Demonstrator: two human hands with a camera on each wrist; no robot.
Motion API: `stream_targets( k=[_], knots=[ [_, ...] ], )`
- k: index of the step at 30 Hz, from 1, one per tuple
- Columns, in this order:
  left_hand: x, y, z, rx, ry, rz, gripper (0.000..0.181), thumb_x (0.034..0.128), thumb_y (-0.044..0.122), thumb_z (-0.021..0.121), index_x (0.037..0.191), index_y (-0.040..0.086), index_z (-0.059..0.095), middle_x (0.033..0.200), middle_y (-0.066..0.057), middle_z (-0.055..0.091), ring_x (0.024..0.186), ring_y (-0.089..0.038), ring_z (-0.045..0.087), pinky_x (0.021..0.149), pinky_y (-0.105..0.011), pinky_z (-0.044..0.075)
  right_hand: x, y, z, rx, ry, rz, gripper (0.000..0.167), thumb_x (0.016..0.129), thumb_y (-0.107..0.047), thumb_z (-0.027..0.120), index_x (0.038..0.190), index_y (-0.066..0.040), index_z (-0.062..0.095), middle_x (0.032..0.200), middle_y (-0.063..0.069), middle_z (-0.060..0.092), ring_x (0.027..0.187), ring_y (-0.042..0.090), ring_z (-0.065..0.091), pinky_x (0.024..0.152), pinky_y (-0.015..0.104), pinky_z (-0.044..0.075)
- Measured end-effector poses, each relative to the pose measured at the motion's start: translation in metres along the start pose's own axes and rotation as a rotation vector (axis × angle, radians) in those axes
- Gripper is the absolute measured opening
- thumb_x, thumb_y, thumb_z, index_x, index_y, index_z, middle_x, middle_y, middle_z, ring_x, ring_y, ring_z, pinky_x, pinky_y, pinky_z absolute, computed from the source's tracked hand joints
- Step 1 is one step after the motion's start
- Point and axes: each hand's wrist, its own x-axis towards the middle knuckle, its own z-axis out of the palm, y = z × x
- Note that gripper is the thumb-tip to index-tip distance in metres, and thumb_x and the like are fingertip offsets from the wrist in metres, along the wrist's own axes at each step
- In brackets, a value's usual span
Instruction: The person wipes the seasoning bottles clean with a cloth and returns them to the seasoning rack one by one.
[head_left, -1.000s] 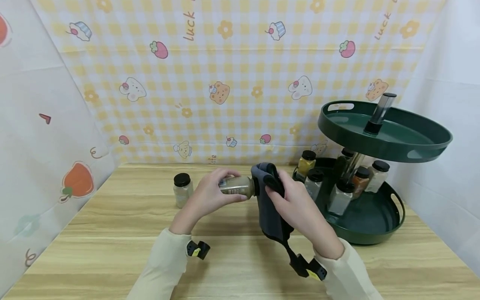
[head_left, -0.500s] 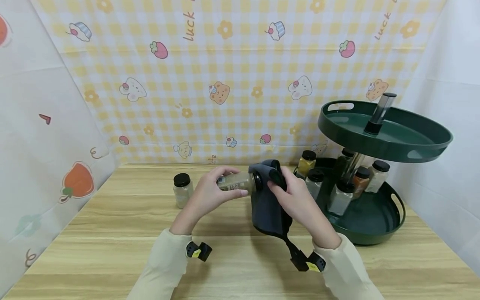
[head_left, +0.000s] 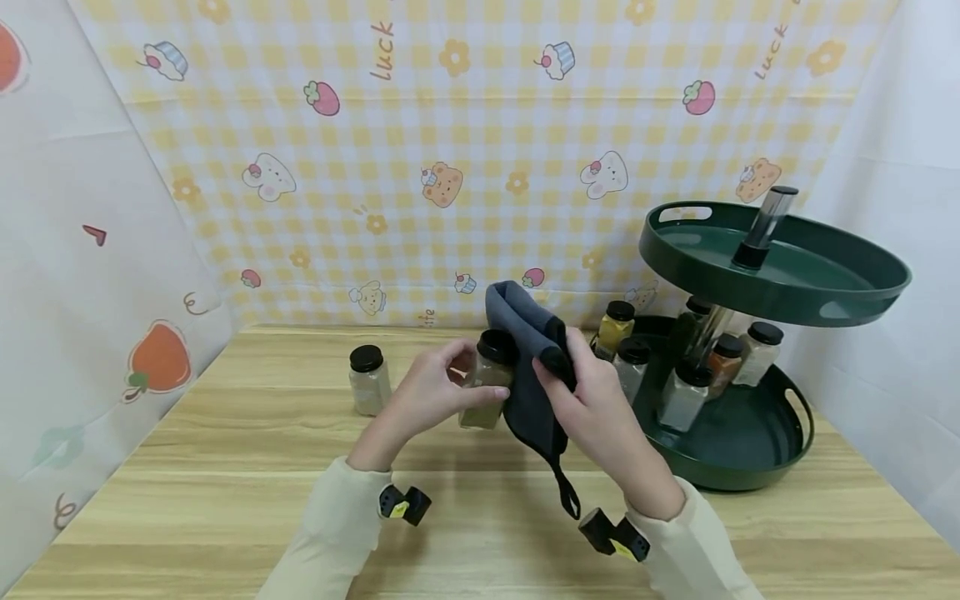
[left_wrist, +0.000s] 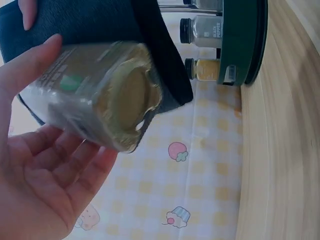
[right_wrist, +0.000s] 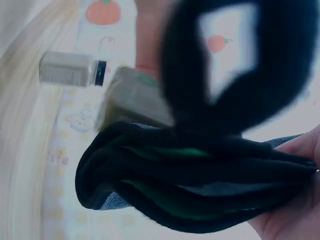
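My left hand (head_left: 427, 392) holds a square glass spice jar (head_left: 482, 415) by its sides, thumb in front. The jar has a black lid (head_left: 497, 347) and greenish-brown powder inside; it stands nearly upright above the table. Its base faces the left wrist view, with powder (left_wrist: 129, 100) showing through. In my right hand (head_left: 603, 417) is a folded dark grey cloth (head_left: 529, 408) with black edging and a hanging loop. The cloth lies against the jar's right side, near the lid. A second jar (head_left: 370, 390) with pale contents stands left of my left hand.
A two-tier dark green turntable rack (head_left: 738, 467) stands at the right, its upper tray (head_left: 832, 258) overhanging the lower. Several black-lidded spice jars, including a yellow one (head_left: 614, 330) and an orange one (head_left: 723, 365), stand on the lower tray. A checked curtain (head_left: 480, 125) hangs behind the wooden table.
My left hand has turned the jar from lying sideways to nearly upright, lid up. The cloth has risen and shifted beside the lid, its loop now hanging free below.
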Motion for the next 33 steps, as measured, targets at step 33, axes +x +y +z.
stream_targets(
  k=[33],
  knots=[
    [-0.002, 0.004, -0.011, 0.088, 0.095, 0.089, 0.044, 0.0736, 0.039, 0.077, 0.106, 0.018, 0.056, 0.083, -0.001, 0.053, 0.079, -0.016, 0.054, 0.067, -0.030, 0.046, -0.003, 0.000, 0.020, 0.071, 0.009, 0.096, 0.026, 0.096, -0.019, 0.050, 0.119, -0.008, 0.046, 0.101, 0.014, 0.063, 0.088, 0.020, 0.063, 0.073, 0.034, 0.051]
  ],
)
